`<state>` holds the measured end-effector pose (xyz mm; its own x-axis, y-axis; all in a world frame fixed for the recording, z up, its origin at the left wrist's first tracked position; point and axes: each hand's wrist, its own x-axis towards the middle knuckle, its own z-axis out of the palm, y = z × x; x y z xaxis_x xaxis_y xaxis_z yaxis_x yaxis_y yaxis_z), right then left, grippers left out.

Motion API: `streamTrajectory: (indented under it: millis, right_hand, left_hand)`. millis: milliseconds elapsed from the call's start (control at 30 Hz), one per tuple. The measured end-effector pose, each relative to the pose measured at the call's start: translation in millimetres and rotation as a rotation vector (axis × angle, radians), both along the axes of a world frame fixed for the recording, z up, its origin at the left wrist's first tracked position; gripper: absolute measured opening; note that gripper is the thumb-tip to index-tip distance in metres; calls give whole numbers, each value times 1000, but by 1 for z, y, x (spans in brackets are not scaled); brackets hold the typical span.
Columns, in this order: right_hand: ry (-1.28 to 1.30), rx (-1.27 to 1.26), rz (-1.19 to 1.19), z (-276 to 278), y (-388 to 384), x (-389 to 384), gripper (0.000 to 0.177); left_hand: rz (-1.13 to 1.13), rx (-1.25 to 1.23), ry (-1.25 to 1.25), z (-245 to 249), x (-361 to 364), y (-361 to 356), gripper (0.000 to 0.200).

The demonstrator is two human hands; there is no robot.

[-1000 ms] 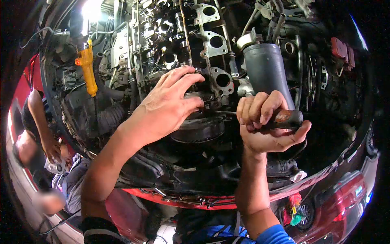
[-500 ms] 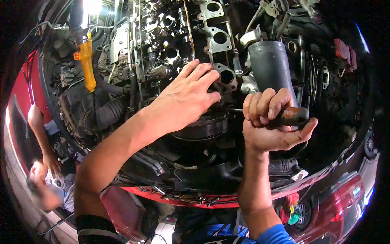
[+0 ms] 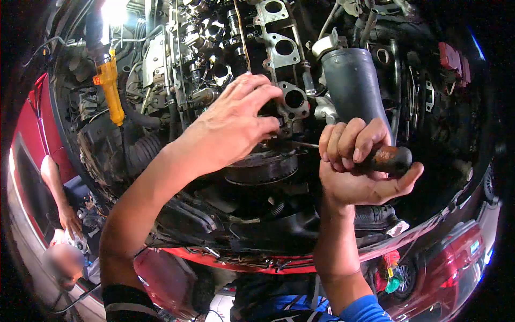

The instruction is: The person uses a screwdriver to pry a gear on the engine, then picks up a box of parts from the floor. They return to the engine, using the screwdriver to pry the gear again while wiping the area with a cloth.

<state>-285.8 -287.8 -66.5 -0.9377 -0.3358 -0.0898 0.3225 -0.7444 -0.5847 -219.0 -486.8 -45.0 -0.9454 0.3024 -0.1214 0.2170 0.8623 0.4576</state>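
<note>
My right hand point(image 3: 362, 161) is wrapped round the dark handle of a screwdriver-like tool point(image 3: 394, 160), whose thin shaft points left toward the front of the engine. My left hand point(image 3: 233, 121) rests at the near end of the open cylinder head point(image 3: 217, 53), fingers bent and spread around the edge beside a metal flange with round ports point(image 3: 294, 99). What lies under its fingertips is hidden. A round pulley-like part point(image 3: 261, 170) sits just below my left hand. A wide black hose point(image 3: 352, 80) stands behind my right hand.
A lit work lamp with a yellow handle point(image 3: 110, 88) hangs at the left. Another person point(image 3: 67, 220) is at the far left, one hand on an object. The red front edge of the car point(image 3: 230, 258) runs below my arms. A red car point(image 3: 440, 273) stands at lower right.
The view has shifted slightly. My left hand has moved a little left, its fingers still bent. My right hand has tilted slightly with the tool. The other person's head has moved lower.
</note>
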Motion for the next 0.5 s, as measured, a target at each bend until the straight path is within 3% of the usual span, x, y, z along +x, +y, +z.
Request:
streamTrajectory:
  millis: [367, 500]
  right_hand:
    - [-23, -22, 56, -9, -3, -4, 83]
    - [-2, 3, 36, -9, -4, -3, 82]
  left_hand:
    - [9, 40, 34, -4, 12, -3, 23]
    - [-68, -1, 40, -13, 9, 3, 15]
